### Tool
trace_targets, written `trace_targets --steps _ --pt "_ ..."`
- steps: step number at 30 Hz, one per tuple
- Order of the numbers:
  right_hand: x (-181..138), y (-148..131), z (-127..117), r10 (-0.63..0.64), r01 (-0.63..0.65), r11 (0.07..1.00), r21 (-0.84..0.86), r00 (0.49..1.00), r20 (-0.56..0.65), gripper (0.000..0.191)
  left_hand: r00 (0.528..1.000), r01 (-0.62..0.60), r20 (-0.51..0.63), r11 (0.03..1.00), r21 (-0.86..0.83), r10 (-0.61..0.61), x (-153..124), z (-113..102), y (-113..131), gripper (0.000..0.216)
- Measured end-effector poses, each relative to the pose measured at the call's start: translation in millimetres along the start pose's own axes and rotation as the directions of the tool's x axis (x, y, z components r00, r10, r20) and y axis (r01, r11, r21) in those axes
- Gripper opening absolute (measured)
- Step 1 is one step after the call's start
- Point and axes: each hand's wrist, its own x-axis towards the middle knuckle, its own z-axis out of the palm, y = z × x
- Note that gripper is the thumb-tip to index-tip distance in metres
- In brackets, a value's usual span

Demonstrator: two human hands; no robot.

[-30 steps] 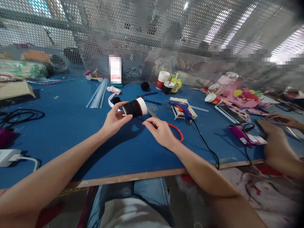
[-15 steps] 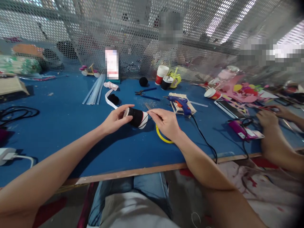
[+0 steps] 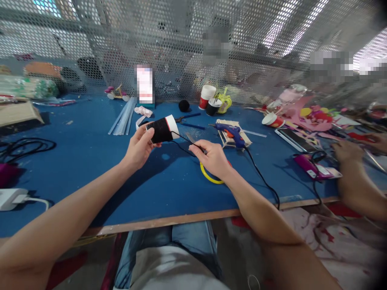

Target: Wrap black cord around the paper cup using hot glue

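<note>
My left hand (image 3: 139, 146) grips a paper cup (image 3: 161, 129) wrapped in black cord, held tilted above the table with its white, uncovered end up and to the right. Two strands of black cord (image 3: 183, 139) run from the cup toward my right hand (image 3: 211, 158). The fingers of that hand are pinched on the cord. Close beneath the right hand lies a yellow ring (image 3: 208, 176), partly hidden by it; its kind I cannot make out. Behind the cup are blue-handled pliers (image 3: 190, 121), their jaws partly covered.
A blue glue gun (image 3: 229, 133) rests on a small wooden stick frame, its cable trailing to the table's front edge. Upright cups (image 3: 207, 96), a black ball (image 3: 184, 106) and clear glue sticks (image 3: 123, 117) stand or lie farther back. At right, another person's hands work near a phone (image 3: 294, 140).
My left hand has lifted and turned the cup up and leftward, its white end now higher. The cord between cup and right hand shows longer. My right hand has barely moved.
</note>
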Motion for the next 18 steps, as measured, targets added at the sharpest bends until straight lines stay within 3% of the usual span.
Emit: trace_targets --steps 4,10,13,16,18 --pt "2 9 2 0.048 -0.048 0.999 -0.008 0.997 -0.053 0.024 0.993 0.097 0.077 0.994 -0.046 -0.093 -2 4 6 0.029" --pt "6 23 3 0.104 -0.107 0.984 -0.142 0.994 -0.030 0.019 0.997 0.068 -0.021 0.995 -0.075 -0.070 2 4 11 0.031" --pt "8 31 4 0.100 -0.111 0.977 -0.182 0.993 -0.068 0.015 0.986 0.162 0.028 0.987 0.015 -0.162 0 4 11 0.031" --pt "10 36 1 0.119 -0.138 0.981 -0.136 0.983 -0.137 0.014 0.926 0.340 0.100 0.919 0.202 -0.364 -6 6 10 0.037" --pt "10 35 -2 0.219 -0.233 0.967 -0.100 0.967 -0.129 0.016 0.865 0.439 0.107 0.843 0.312 -0.490 -9 8 11 0.043"
